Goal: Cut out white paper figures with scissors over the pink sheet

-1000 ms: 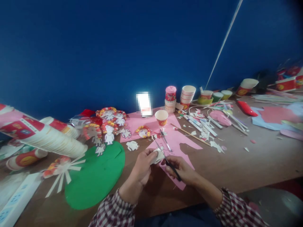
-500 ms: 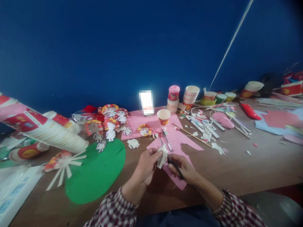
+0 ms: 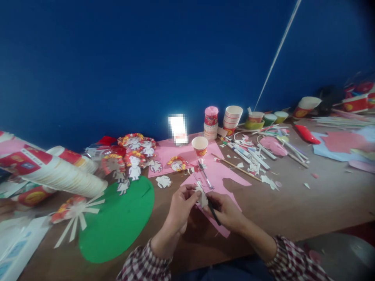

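Note:
My left hand [image 3: 183,208] pinches a small white paper cutout [image 3: 202,199] between thumb and fingers, above the near part of a pink sheet [image 3: 218,173]. Black-handled scissors [image 3: 214,214] are gripped in my right hand [image 3: 227,210], close against the paper's right edge; their blades are mostly hidden. Just beyond my hands a craft knife or similar slim tool [image 3: 206,175] lies on the pink sheet. A white paper figure [image 3: 163,181] lies to the left of it, and a paper cup [image 3: 199,145] stands upright farther back.
A green oval sheet [image 3: 117,222] covers the left of the brown table [image 3: 281,214]. Long stacks of paper cups [image 3: 70,175] lean in from the left. Decorated paper figures [image 3: 134,166] sit behind. Markers [image 3: 249,154], a wooden stick [image 3: 237,168] and paper scraps spread to the right.
The paper in my left hand has turned slightly, and my right hand with the scissors has shifted a little left, closer to it. The whole view has moved slightly.

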{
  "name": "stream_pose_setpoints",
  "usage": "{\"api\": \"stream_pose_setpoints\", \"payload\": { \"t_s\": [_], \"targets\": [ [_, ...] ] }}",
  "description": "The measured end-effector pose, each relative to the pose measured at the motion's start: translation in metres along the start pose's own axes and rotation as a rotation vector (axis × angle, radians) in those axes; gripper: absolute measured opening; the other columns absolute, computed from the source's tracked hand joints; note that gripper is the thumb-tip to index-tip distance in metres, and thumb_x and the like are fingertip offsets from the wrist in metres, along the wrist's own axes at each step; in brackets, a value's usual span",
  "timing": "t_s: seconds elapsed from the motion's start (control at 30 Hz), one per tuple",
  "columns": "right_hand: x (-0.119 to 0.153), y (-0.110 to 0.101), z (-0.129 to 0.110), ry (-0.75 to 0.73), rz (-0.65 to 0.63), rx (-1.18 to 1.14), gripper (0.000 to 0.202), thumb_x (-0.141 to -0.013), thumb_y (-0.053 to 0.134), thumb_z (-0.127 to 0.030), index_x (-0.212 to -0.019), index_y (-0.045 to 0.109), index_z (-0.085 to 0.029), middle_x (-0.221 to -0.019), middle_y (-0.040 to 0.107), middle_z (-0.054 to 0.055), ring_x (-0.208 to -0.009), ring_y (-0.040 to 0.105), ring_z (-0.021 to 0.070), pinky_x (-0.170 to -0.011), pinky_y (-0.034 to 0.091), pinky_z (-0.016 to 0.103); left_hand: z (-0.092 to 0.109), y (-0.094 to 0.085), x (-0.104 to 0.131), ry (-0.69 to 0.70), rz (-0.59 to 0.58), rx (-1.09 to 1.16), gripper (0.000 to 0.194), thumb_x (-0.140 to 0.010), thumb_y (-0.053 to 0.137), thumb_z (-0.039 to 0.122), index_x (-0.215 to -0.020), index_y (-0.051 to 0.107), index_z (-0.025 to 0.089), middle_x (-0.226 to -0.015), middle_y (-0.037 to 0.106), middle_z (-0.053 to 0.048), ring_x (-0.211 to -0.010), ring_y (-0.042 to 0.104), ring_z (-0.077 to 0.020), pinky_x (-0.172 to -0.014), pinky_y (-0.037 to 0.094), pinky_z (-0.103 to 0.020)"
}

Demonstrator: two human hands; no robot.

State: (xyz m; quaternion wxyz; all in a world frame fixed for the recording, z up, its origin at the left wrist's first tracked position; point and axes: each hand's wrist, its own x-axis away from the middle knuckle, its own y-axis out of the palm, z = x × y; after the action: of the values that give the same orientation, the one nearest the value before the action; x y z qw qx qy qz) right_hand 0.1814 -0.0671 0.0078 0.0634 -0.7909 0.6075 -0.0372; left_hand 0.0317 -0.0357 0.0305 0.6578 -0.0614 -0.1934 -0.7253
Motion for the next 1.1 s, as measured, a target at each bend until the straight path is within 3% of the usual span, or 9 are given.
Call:
{"api": "stream_pose_setpoints", "payload": {
  "t_s": [0.1, 0.27, 0.5, 0.73, 0.93, 1.1],
  "targets": [
    [0.001, -0.001, 0.001, -0.030, 0.030, 0.142, 0.015, -0.078, 0.057, -0.031, -0.080, 0.058, -0.016, -0.065, 0.053, -0.001, -0.058, 0.043, 0.0112, -0.053, 0.035, 0.020, -0.002, 0.000, 0.000, -0.004, 0.037, -0.014, 0.028, -0.064, 0.071, 0.031, -0.083, 0.059, 0.013, -0.070, 0.062, -0.001, -0.063, 0.056, -0.0101, -0.058, 0.044, -0.021],
    [0.004, -0.002, 0.001, -0.056, 0.053, 0.310, 0.011, -0.075, 0.060, -0.027, -0.077, 0.057, -0.016, -0.059, 0.050, -0.003, -0.054, 0.040, 0.0098, -0.050, 0.030, 0.020, 0.000, 0.002, 0.001, -0.043, 0.046, 0.006, 0.027, -0.062, 0.073, 0.031, -0.078, 0.059, 0.013, -0.066, 0.060, 0.000, -0.054, 0.053, -0.0079, -0.051, 0.041, -0.019],
    [0.003, -0.002, 0.000, -0.028, 0.005, 0.233, 0.013, -0.073, 0.063, -0.026, -0.081, 0.060, -0.016, -0.064, 0.055, -0.002, -0.056, 0.042, 0.0104, -0.052, 0.033, 0.020, -0.003, -0.004, -0.001, -0.082, -0.017, 0.017, 0.026, -0.065, 0.070, 0.032, -0.080, 0.058, 0.014, -0.067, 0.061, -0.001, -0.057, 0.056, -0.0103, -0.057, 0.043, -0.022],
    [0.003, -0.005, -0.002, -0.029, -0.059, 0.158, 0.011, -0.073, 0.061, -0.022, -0.082, 0.061, -0.015, -0.068, 0.059, 0.000, -0.059, 0.047, 0.0113, -0.052, 0.035, 0.020, -0.006, -0.005, 0.001, -0.091, -0.074, 0.039, 0.026, -0.068, 0.068, 0.036, -0.077, 0.058, 0.014, -0.062, 0.058, 0.001, -0.051, 0.051, -0.0085, -0.051, 0.040, -0.021],
    [0.002, -0.007, -0.011, -0.016, -0.146, 0.100, 0.009, -0.078, 0.055, -0.021, -0.082, 0.059, -0.014, -0.069, 0.056, -0.001, -0.061, 0.046, 0.0109, -0.053, 0.035, 0.019, -0.003, -0.005, 0.004, -0.097, -0.066, 0.067, 0.024, -0.067, 0.070, 0.032, -0.076, 0.057, 0.014, -0.059, 0.056, 0.003, -0.049, 0.048, -0.0063, -0.048, 0.037, -0.018],
    [0.003, -0.008, -0.015, -0.029, -0.116, 0.199, 0.008, -0.078, 0.056, -0.023, -0.078, 0.058, -0.015, -0.065, 0.054, -0.002, -0.057, 0.043, 0.0103, -0.051, 0.033, 0.020, -0.004, -0.006, 0.006, -0.077, -0.048, 0.109, 0.026, -0.064, 0.072, 0.033, -0.077, 0.058, 0.015, -0.063, 0.058, 0.002, -0.051, 0.050, -0.0065, -0.049, 0.038, -0.018]
  ]
}}
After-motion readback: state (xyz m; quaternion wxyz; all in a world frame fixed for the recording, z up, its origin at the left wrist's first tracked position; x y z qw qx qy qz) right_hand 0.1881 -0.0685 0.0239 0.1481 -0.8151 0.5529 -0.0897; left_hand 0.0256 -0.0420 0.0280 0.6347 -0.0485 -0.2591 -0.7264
